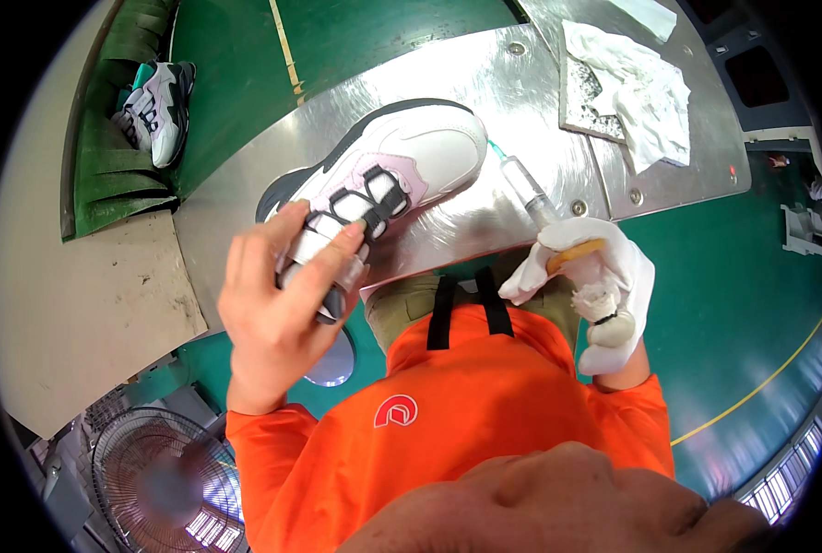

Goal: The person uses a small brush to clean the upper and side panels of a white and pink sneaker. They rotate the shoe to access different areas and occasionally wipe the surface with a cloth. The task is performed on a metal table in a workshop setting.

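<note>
A white and pale pink sneaker (438, 138) with black laces and a dark sole lies tilted on the metal table, its toe toward the right. My bare left hand (277, 286) grips it at the tongue and collar, thumb and fingers on either side of the opening. In a white glove, my right hand (604, 276) is closed around the lower end of a clear syringe (526, 184). The syringe's thin green tip points at the sole edge by the toe, very close to it; whether they touch I cannot tell. A tan piece shows at the gloved fingers.
Crumpled white cloth (646, 88) lies over a speckled pad (588, 97) at the far right of the metal table (484, 69). More sneakers (165, 115) sit by green flaps at the far left. A beige board (106, 304) adjoins the table; a fan (166, 488) stands at the lower left.
</note>
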`<state>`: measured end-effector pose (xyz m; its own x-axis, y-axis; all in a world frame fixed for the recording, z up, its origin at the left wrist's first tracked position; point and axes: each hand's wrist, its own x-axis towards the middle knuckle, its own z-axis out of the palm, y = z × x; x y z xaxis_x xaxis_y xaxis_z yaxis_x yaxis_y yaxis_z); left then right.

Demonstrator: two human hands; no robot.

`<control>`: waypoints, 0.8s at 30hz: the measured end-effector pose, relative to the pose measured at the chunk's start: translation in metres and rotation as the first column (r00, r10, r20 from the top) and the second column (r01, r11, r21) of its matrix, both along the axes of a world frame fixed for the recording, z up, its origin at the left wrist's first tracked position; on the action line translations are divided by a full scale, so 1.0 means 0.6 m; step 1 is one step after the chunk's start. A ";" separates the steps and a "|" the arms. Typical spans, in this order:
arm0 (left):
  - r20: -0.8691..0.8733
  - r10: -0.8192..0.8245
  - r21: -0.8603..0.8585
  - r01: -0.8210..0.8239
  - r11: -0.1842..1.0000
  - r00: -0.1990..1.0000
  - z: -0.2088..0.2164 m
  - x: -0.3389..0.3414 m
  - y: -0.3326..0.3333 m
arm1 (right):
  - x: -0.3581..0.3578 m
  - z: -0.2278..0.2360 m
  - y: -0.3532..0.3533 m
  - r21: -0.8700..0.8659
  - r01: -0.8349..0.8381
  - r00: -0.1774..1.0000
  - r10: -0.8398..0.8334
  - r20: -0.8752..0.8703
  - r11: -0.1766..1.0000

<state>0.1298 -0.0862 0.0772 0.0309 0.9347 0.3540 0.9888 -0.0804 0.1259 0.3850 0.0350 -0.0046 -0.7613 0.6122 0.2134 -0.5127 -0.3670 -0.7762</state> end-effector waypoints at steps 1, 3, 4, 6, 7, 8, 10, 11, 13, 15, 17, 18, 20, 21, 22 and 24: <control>0.060 0.015 -0.057 -0.011 0.998 0.998 0.012 -0.004 0.012 | -0.004 -0.008 0.005 0.002 -0.002 1.000 0.002 -0.009 1.000; 0.150 -0.003 -0.144 0.025 0.989 0.989 0.025 -0.027 0.041 | -0.013 -0.023 0.014 0.010 0.007 1.000 -0.007 -0.008 1.000; 0.190 -0.008 -0.190 0.045 0.981 0.982 0.031 -0.038 0.058 | -0.017 -0.025 0.017 0.009 0.019 1.000 -0.019 0.010 1.000; 0.258 -0.020 -0.219 0.078 0.973 0.966 0.042 -0.061 0.085 | -0.031 -0.035 0.025 0.019 -0.021 0.999 0.020 0.039 1.000; 0.307 0.002 -0.257 0.081 0.963 0.952 0.045 -0.068 0.098 | -0.035 -0.042 0.029 0.022 -0.030 0.998 0.029 0.058 0.999; 0.362 -0.019 -0.276 0.126 0.953 0.932 0.041 -0.084 0.113 | -0.035 -0.043 0.032 0.090 -0.047 0.992 0.036 0.125 0.995; 0.428 -0.035 -0.336 0.194 0.922 0.903 0.037 -0.108 0.136 | -0.040 -0.042 0.030 0.034 -0.038 0.982 0.031 0.188 0.999; 0.438 -0.032 -0.380 0.217 0.899 0.898 0.039 -0.116 0.147 | -0.042 -0.043 0.027 0.005 -0.030 0.975 0.028 0.220 1.000; 0.434 -0.036 -0.471 0.261 0.843 0.900 0.048 -0.122 0.167 | -0.042 -0.052 0.023 0.041 -0.018 0.972 0.008 0.235 0.999; 0.409 -0.056 -0.565 0.301 0.768 0.911 0.066 -0.123 0.188 | -0.035 -0.059 0.025 0.060 -0.050 0.969 0.034 0.243 0.997; 0.465 -0.130 -0.646 0.436 0.627 0.876 0.090 -0.152 0.196 | -0.032 -0.060 0.027 0.098 -0.092 0.964 0.064 0.257 0.991; 0.519 -0.147 -0.660 0.504 0.557 0.842 0.095 -0.165 0.212 | -0.035 -0.067 0.020 0.061 -0.059 0.975 0.045 0.216 0.996; 0.593 -0.169 -0.676 0.601 0.426 0.787 0.101 -0.191 0.249 | -0.038 -0.068 0.017 0.032 -0.028 0.984 0.021 0.180 0.999; 0.631 -0.037 -0.676 0.573 0.463 0.775 0.101 -0.187 0.262 | -0.038 -0.065 0.020 0.040 -0.027 0.983 0.019 0.185 0.999; 0.662 0.010 -0.662 0.578 0.478 0.749 0.087 -0.181 0.280 | -0.038 -0.064 0.021 0.051 -0.026 0.982 0.016 0.190 0.998; 0.651 0.063 -0.690 0.555 0.464 0.757 0.063 -0.154 0.314 | -0.037 -0.062 0.020 0.047 -0.044 0.981 0.034 0.192 0.998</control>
